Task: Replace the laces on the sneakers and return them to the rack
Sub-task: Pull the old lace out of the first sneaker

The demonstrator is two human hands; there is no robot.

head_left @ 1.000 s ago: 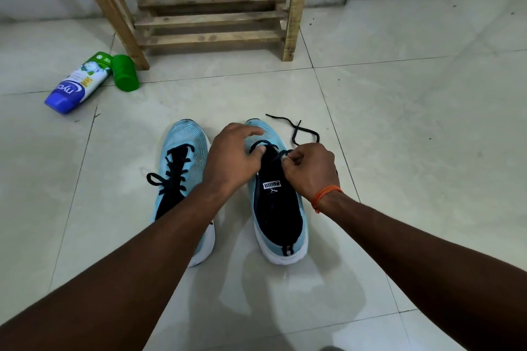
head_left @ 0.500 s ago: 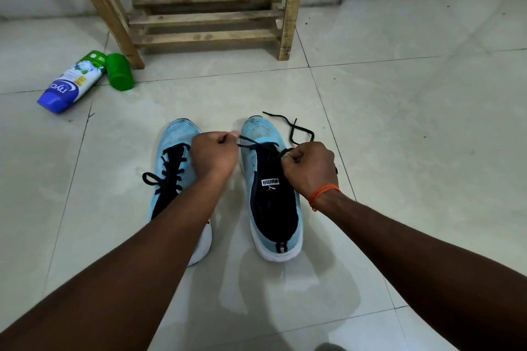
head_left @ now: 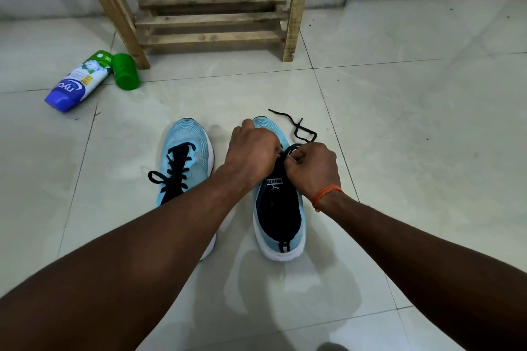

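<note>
On a pale tiled floor [head_left: 413, 122], a light blue left sneaker [head_left: 185, 148], laced in black, sits beside the right sneaker [head_left: 281, 216], toes pointing away. Over the right one both hands meet: the right hand [head_left: 312, 169] (orange thread [head_left: 325, 195] at the wrist) pinches the black lace [head_left: 310, 131], its loose end trailing far right; the left hand [head_left: 251, 154] is curled knuckles up, fingertips hidden, grip impossible to tell. A wooden rack [head_left: 211, 37] stands beyond
</note>
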